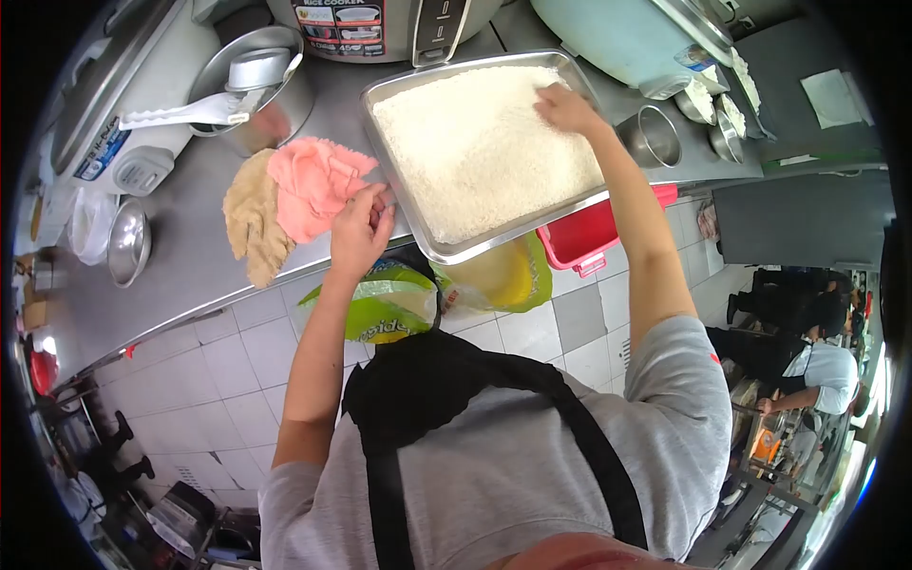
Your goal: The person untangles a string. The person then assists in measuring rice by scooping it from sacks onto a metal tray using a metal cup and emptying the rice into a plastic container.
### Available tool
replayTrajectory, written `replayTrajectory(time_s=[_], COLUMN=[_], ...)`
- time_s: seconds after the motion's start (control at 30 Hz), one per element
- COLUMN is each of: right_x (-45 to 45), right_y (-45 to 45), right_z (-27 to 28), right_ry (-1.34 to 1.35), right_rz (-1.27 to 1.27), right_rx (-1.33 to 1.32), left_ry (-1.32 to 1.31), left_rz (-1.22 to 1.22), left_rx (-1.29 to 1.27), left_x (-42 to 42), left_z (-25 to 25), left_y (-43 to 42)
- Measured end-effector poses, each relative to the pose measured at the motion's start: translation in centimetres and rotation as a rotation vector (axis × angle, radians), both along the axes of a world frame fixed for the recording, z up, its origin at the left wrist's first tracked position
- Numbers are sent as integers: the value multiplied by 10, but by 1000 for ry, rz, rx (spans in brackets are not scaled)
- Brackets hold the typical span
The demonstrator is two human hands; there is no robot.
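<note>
A rectangular metal tray (pixel 439 249) holds a broad layer of pale, crumbly powder (pixel 475 152) that looks like breadcrumbs or coarse flour. Over its far right part is my right hand (pixel 568 109), fingertips at the powder's surface and fingers slightly apart; no object shows in it. My left hand (pixel 359 228) is between the tray's left side and a crumpled pink cloth (pixel 313 185), its fingers loosely bent and the thumb apart. It is right at the cloth's edge; whether it touches the cloth I cannot tell. A tan cloth (pixel 255 218) lies against the pink one.
Behind the tray stands a rice cooker (pixel 380 28). Left are a metal pot (pixel 285 104) with a white-handled tool (pixel 180 112) and a steel bowl (pixel 129 242). A metal cup (pixel 650 138) stands right. Below the counter are open green bags (pixel 389 304) and a red bin (pixel 579 237). People work far right.
</note>
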State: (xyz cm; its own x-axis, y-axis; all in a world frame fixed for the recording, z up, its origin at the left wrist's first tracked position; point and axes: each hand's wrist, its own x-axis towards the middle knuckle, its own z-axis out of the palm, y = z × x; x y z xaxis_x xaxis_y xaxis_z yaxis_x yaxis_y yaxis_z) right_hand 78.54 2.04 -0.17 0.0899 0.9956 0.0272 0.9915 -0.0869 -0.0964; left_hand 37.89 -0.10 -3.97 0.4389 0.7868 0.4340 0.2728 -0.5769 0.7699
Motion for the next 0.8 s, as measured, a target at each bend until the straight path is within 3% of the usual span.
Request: replayTrajectory(time_s=[0.03, 0.1, 0.13, 0.23, 0.33, 0.47, 0.6, 0.63, 0.67, 0.7, 0.73, 0.77, 0.8], right_x=[-5, -18, -8, 17, -14, -94, -97, -89, -86, -85, -78, -88, -94], right_y=[-10, -31, -42, -85, -116, -93, -45, -34, -29, -33, -25, -35, -41], right_z=[9, 44, 54, 64, 41, 15, 12, 25, 52, 76, 90, 114, 122], right_ry=[1, 453, 590, 473, 336, 158, 222, 161, 7, 88, 40, 191, 206], right_rz=[-8, 131, 151, 38, 63, -23, 82, 95, 202, 116, 60, -113, -178], right_rx=[5, -299, -315, -298, -165, -70, 10, -118, -206, -140, -40, 99, 249], left_ry=[1, -21, -18, 17, 38, 5, 38, 37, -49, -135, 4, 3, -101], left_rz=[-8, -1, -11, -12, 3, -31, -25, -37, -4, 30, 12, 3, -105], left_rx=[5, -36, -40, -56, 28, 97, 101, 108, -21, -148, -251, -245, -572], left_x=[1, 0, 0, 2, 3, 2, 2, 3, 6, 8, 9, 14, 20], left_z=[-1, -4, -3, 3, 5, 4, 6, 9, 12, 16, 14, 28, 42], left_y=[2, 1, -1, -1, -3, -5, -5, -9, -15, -19, -23, -32, -42])
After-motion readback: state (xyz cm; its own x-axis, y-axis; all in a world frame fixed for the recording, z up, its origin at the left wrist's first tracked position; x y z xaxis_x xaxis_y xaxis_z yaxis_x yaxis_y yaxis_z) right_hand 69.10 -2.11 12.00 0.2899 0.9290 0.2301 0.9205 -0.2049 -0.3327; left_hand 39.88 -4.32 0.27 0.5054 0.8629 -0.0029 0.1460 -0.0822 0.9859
